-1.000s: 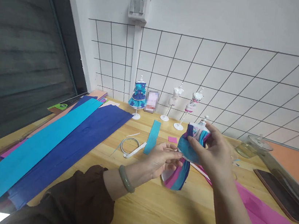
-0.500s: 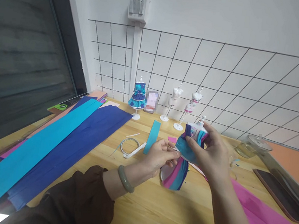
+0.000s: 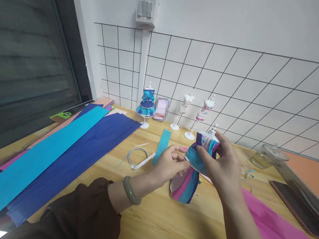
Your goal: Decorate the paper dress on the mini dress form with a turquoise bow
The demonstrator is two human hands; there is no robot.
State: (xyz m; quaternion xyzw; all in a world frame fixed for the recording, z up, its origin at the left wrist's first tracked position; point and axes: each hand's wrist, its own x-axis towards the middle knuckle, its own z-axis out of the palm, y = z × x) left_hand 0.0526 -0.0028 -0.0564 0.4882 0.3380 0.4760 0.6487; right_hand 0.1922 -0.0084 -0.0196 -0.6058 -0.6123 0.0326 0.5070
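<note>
My right hand grips a small white dress-form mannequin around its upper body. On the form is a doll dress in turquoise, magenta and dark blue, its striped lower part hanging below my hands. My left hand, with a green bangle at the wrist, pinches the white-trimmed edge of the dress's turquoise upper layer. Left of that hand lie a short turquoise strip and a roll of double-sided tape with a white end sticking out. The mannequin's stand is hidden.
Long turquoise paper and dark blue paper cover the left side. A dressed mannequin and two other forms stand by the wall. At right are magenta paper, a glass pot and a dark flat device.
Both hands and the dressed form shift very slightly left in the view. The grip of each hand looks the same.
</note>
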